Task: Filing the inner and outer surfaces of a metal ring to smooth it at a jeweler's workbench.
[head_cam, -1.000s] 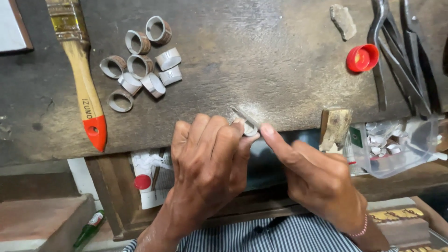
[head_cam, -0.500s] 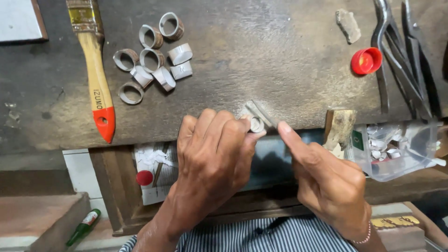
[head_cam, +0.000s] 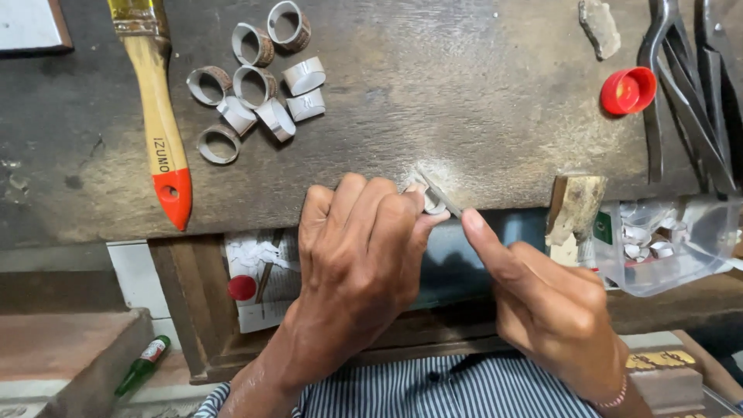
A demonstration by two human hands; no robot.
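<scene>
Left hand point(head_cam: 360, 259): fingers curled tight around a small silver metal ring point(head_cam: 430, 200), pinned at the front edge of the dark wooden desk point(head_cam: 464, 93); only a sliver of the ring shows past the fingertips. Right hand point(head_cam: 546, 306): closed about a thin flat file point(head_cam: 439, 192), forefinger stretched along it, the blade laid slantwise across the ring; how the remaining fingers grip the handle is probably hidden under the palm and cannot be told. Against the frame half a second earlier, the file tip sits a little further up and left over a pale dusty patch of the desk, and both hands lie slightly closer together; the loose items on the desk lie as before. Up and left of the left hand: a cluster of silver ring blanks point(head_cam: 255, 85), some upright, some on their sides, several touching. Further left: a paintbrush point(head_cam: 159, 124) with a pale wooden handle and red tip, lying lengthwise, handle end toward the person. Up and right of the right hand: a red bottle cap point(head_cam: 627, 90), with dark metal pliers point(head_cam: 689, 101) just beside it. Just right of the right hand: a wooden bench peg point(head_cam: 576, 207) jutting from the desk edge, then a clear plastic bag point(head_cam: 665, 244) holding small pale pieces. Below the hands: a striped shirt point(head_cam: 433, 395).
</scene>
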